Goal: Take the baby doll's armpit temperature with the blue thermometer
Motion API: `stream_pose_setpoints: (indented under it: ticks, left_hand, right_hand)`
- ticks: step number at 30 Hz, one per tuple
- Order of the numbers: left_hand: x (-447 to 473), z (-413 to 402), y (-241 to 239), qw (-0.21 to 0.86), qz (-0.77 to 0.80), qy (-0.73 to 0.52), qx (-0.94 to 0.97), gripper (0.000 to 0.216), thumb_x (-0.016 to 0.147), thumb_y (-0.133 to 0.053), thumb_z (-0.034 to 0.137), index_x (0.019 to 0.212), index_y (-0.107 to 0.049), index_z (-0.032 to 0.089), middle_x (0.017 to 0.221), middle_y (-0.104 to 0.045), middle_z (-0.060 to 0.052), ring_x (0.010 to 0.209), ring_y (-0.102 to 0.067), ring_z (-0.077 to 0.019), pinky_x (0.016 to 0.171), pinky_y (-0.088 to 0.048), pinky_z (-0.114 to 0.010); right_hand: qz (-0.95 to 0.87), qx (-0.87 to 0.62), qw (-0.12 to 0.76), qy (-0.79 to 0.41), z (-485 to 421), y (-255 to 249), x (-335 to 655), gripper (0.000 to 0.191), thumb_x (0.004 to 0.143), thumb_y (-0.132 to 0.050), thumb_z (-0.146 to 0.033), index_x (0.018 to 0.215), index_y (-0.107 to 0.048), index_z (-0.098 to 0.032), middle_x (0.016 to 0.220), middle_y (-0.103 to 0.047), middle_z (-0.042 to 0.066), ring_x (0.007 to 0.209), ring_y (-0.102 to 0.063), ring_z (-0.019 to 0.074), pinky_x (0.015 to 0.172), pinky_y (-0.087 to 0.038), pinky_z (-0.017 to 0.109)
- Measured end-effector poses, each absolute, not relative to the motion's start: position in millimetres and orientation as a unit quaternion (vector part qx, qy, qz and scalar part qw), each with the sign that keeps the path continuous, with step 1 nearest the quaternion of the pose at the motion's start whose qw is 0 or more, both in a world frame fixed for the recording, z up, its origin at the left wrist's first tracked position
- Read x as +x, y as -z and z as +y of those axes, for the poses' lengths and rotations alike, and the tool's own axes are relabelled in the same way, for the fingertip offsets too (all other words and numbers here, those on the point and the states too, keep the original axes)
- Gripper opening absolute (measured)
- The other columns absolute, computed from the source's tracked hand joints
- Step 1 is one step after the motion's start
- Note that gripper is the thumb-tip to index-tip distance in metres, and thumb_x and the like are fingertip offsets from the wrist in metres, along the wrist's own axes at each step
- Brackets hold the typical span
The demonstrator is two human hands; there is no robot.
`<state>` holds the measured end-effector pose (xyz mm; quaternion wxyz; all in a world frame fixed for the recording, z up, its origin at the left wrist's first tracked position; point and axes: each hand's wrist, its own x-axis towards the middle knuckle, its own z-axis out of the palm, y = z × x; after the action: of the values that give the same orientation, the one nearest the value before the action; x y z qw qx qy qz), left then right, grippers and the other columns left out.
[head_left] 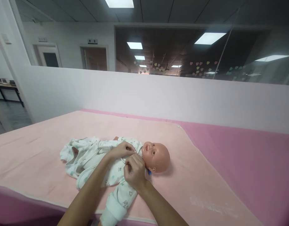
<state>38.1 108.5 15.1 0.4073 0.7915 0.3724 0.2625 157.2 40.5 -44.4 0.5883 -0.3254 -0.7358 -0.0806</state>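
A baby doll (157, 155) lies on its back on a light pink blanket (52, 138), head to the right. It wears a white patterned sleepsuit (92, 158), loose and rumpled around the legs at the left. My left hand (122, 150) pinches the suit's fabric at the doll's chest, just under the chin. My right hand (134, 171) is closed on the fabric at the neckline beside it, close to the doll's ear. One sleeve (118, 201) stretches toward me under my right forearm.
The blanket lies on a darker pink padded surface (241, 163) that extends to the right. A white partition wall (158, 94) with glass above it stands right behind. An opening to another room shows at the far left.
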Motion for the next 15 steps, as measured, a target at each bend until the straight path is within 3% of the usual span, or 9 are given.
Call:
stream_pose_setpoints:
  ticks: [5, 15]
  left_hand:
    - [28, 101, -14, 0.476, 0.324, -0.307, 0.758, 0.026, 0.070, -0.063, 0.039, 0.068, -0.067, 0.013, 0.061, -0.059, -0.002, 0.061, -0.050, -0.0129, 0.058, -0.040, -0.023]
    - [25, 103, -11, 0.455, 0.354, -0.380, 0.724, 0.027, 0.067, -0.069, 0.039, 0.076, -0.069, 0.014, 0.084, -0.067, -0.008, 0.084, -0.058, -0.0208, 0.077, -0.046, -0.033]
  right_hand:
    - [-0.725, -0.340, 0.596, 0.065, 42, 44, 157, 0.017, 0.072, -0.039, -0.006, 0.067, -0.046, -0.021, 0.063, -0.050, 0.001, 0.063, -0.046, 0.0155, 0.061, -0.038, 0.029]
    - [-0.705, -0.323, 0.629, 0.050, 39, 36, 159, 0.020, 0.080, -0.042, -0.005, 0.077, -0.053, -0.021, 0.076, -0.057, 0.002, 0.084, -0.055, 0.0171, 0.078, -0.047, 0.036]
